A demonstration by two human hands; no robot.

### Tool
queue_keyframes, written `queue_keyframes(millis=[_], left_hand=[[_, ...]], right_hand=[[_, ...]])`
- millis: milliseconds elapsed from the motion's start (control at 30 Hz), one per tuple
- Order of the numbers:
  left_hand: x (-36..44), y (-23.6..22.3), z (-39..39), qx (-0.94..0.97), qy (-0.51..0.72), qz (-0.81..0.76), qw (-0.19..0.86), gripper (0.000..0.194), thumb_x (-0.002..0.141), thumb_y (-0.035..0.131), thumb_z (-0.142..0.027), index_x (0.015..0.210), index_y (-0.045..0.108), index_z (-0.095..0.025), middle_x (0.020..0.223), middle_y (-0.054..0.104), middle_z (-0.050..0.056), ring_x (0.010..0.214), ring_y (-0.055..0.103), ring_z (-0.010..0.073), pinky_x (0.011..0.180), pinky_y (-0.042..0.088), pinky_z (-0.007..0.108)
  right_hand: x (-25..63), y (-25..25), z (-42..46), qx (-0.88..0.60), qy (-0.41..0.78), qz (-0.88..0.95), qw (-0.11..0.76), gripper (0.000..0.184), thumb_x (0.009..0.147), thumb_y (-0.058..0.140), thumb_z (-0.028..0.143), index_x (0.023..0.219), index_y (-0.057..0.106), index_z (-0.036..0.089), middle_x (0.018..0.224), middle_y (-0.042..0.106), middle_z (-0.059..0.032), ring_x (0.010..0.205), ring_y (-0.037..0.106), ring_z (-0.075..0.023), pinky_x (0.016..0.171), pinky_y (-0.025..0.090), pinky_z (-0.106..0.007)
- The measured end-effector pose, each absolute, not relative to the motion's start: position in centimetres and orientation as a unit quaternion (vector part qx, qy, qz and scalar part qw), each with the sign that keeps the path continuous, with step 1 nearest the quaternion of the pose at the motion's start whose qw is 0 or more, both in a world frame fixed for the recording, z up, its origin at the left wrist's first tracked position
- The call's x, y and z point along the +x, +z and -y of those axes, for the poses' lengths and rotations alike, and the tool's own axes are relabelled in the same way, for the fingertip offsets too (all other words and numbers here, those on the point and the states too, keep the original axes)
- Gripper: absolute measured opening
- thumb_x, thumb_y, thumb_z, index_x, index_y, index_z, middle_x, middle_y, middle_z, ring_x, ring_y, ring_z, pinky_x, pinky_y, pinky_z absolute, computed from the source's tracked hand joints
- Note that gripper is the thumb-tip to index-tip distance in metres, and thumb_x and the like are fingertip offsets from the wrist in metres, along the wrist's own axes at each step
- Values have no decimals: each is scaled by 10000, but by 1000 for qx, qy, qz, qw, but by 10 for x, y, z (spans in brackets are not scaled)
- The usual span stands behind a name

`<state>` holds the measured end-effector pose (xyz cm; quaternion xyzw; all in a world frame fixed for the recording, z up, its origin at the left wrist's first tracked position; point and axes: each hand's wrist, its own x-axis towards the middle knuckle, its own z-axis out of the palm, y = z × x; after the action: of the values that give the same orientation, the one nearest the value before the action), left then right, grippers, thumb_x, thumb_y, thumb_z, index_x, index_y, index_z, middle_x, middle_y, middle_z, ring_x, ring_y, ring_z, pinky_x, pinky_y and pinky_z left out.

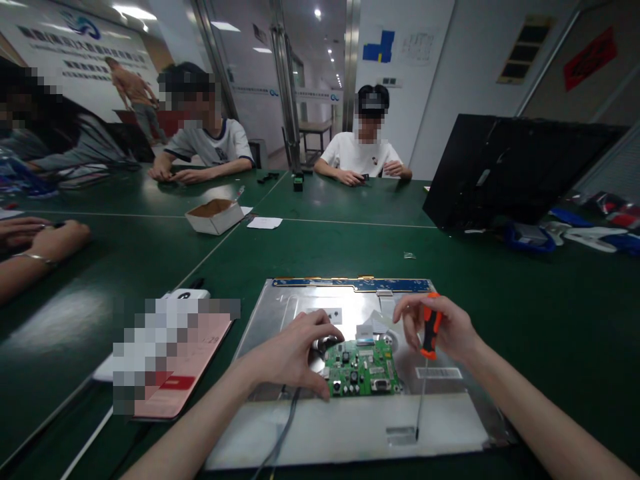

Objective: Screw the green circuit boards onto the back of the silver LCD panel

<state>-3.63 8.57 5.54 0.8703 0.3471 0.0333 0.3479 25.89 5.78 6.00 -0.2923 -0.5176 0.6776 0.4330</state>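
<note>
A green circuit board (pixel 363 367) with connectors and small parts lies on the metal back of a flat display panel (pixel 240 430). My left hand (pixel 305 347) grips the board's left side, with the thumb at the near corner and the fingers curled over the far one. In my right hand (pixel 445 323) is a screwdriver (pixel 431 327) with an orange and black handle. Its thin shaft points down over the panel's pale near strip, to the right of the board. A white ribbon cable (pixel 367 331) meets the board's far edge. Whether the screwdriver tip touches the panel, I cannot tell.
Left of the panel lie a pink-screened phone (pixel 185 367) and cables. A cardboard box (pixel 215 217) stands farther back beside a white card (pixel 265 223). A large black monitor (pixel 505 173) is at the right. Several people sit around the green table (pixel 340 250).
</note>
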Motion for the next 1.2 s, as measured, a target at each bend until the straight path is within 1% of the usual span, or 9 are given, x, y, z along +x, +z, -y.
queue_keyframes(millis=[100,200,300,367,467,767,1000,1100,1200], left_hand=[[-37,57,-86,861,50,-350,365,688,587,840,-488,1184,588,-256,1183,494,50,1032,475,270,823,434,359],[-36,54,-88,848,90,-351,387,474,696,767,-446,1057,590,-193,999,550,38,851,506,201,686,417,287],[-31,45,-90,831,144,-375,386,224,810,636,-376,829,547,-171,738,503,-16,658,453,142,580,345,249],[-27,39,-90,829,173,-388,363,237,825,595,-361,716,494,-177,655,456,-34,608,414,129,562,306,247],[-23,34,-91,834,190,-395,335,288,831,571,-370,651,446,-184,609,429,-40,581,382,125,548,266,248],[-14,34,-97,839,195,-384,332,295,822,582,-360,627,445,-186,575,421,-44,558,370,122,539,253,247],[-18,34,-110,768,264,-404,421,274,861,503,-403,698,468,-185,617,471,-33,574,440,125,541,325,239],[-23,34,-122,758,295,-449,370,198,846,520,-350,751,511,-178,651,494,-25,593,454,129,547,333,241],[-25,36,-128,778,260,-465,333,150,823,559,-316,805,570,-168,636,506,-28,583,452,133,541,326,244]], right_hand=[[252,32,-62,-291,692,507,424,439,805,484,481,747,702,105,411,418,32,343,338,-88,354,258,-218],[248,15,-61,-285,703,496,423,436,781,493,511,727,680,121,419,371,51,352,291,-82,355,216,-219],[248,5,-57,-278,706,493,426,422,776,514,518,724,670,129,421,354,63,349,269,-75,353,208,-214],[248,1,-56,-275,707,491,429,400,781,527,502,722,665,131,414,332,75,340,233,-66,342,196,-209],[246,-2,-57,-268,708,486,436,398,779,536,510,707,652,136,404,304,88,327,200,-58,333,184,-204],[249,4,-64,-265,711,475,446,372,785,545,494,682,619,144,399,276,98,318,163,-48,339,172,-205],[249,8,-62,-275,712,458,455,392,764,578,518,676,627,139,391,275,100,318,140,-42,341,141,-206],[248,10,-61,-280,714,443,465,396,759,583,524,674,631,140,403,278,98,327,143,-43,348,149,-207],[246,18,-61,-285,718,422,475,398,784,548,510,661,629,140,403,288,89,328,141,-51,342,128,-210]])
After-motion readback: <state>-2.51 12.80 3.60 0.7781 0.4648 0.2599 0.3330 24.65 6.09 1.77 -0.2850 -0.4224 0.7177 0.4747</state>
